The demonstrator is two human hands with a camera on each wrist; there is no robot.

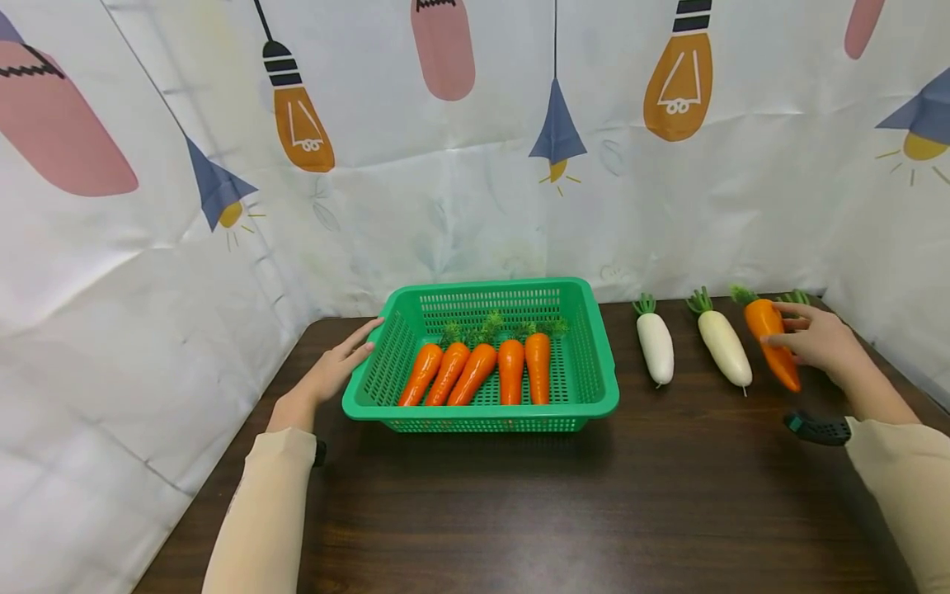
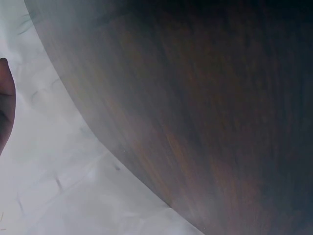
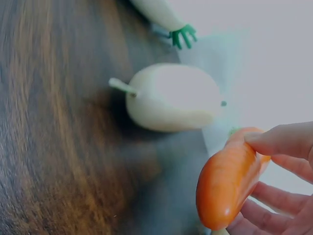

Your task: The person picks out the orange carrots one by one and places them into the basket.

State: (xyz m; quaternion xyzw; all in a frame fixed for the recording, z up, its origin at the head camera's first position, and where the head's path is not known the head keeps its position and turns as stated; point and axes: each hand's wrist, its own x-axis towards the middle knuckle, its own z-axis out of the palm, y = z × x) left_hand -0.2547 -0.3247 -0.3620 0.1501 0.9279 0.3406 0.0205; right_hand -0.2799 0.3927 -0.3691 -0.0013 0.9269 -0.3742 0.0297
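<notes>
In the head view, my right hand (image 1: 820, 338) pinches an orange carrot (image 1: 763, 318) between thumb and fingers at the table's right side. The right wrist view shows the same carrot (image 3: 222, 188) tilted, with its rounded end toward the camera. Left of it lie two white radishes, one creamy (image 1: 726, 346) and one whiter (image 1: 656, 346). Green leaves (image 1: 794, 297) show behind my right hand; what they belong to is mostly hidden. With fingers extended, my left hand (image 1: 334, 371) touches the left rim of a green basket (image 1: 482, 411) holding several carrots (image 1: 475, 371).
The dark wooden table (image 1: 519, 511) meets a patterned white cloth (image 1: 475, 214) at the back and sides. A dark strap-like piece (image 1: 816, 429) juts from my right sleeve. In the left wrist view, mostly table (image 2: 186, 117) shows.
</notes>
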